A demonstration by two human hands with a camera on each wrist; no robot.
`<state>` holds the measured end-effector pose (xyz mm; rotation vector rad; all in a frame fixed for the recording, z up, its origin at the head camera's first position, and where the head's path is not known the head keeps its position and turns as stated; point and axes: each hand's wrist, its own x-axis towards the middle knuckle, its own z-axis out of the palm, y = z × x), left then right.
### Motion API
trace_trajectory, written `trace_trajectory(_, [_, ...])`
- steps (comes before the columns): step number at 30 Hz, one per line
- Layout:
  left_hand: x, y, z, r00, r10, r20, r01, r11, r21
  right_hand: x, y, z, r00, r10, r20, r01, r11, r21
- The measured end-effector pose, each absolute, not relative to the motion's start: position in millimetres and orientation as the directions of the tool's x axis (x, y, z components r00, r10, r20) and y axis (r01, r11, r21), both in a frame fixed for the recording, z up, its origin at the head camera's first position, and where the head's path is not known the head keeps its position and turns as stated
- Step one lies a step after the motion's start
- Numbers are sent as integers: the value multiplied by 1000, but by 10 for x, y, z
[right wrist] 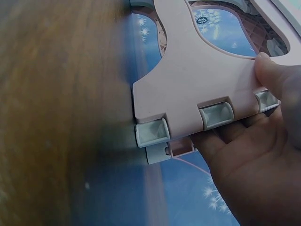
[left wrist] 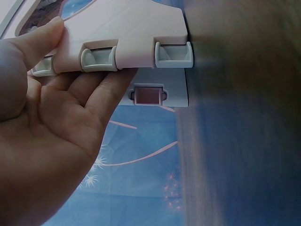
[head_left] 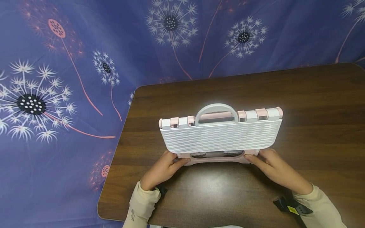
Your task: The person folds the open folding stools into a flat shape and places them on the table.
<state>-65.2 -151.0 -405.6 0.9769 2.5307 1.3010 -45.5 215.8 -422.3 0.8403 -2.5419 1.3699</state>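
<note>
**Dandelion-print cloth (head_left: 137,47) hanging behind a brown worktop (head_left: 319,126), hinged stool (head_left: 220,136) being held between two hands**

From my end of the feed, I am seeing blue cloth filling the far left and running across the back. Next, a cream left sleeve (head_left: 142,202) is leading to the left hand (head_left: 161,169), which is gripping the stool's lower edge; its thumb is pressing the pink face while its fingers are curling underneath.

Between the hands, the stool is occupying the space over the worktop: a white weave-textured panel (head_left: 228,137) is facing me, a grey handle (head_left: 217,106) is arching above it, and a pink frame (head_left: 216,160) is showing below. I cannot tell whether it is bearing on the wood.

Further right, the right hand (head_left: 275,169) is mirroring that grip, thumb on pink plastic. Last, a black strap (head_left: 302,209) with a yellow patch is crossing the cream right sleeve (head_left: 322,205).
</note>
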Motion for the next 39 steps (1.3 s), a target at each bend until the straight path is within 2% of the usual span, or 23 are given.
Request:
trace_trajectory(17, [-651, -1520, -4081, -771, 606, 196, 512, 407, 756, -451, 2162, -4203, -843, -417, 340, -514, 439, -737])
trace_trajectory(27, [-650, -1515, -4060, -781, 605, 152, 476, 420, 772, -445, 2157, -4216, -831, -411, 375, -540, 435, -720])
trace_trajectory(39, [-646, -1512, -4058, -780, 606, 155, 472, 408, 781, -447, 2155, -4212, -832, -403, 382, -542, 438, -718])
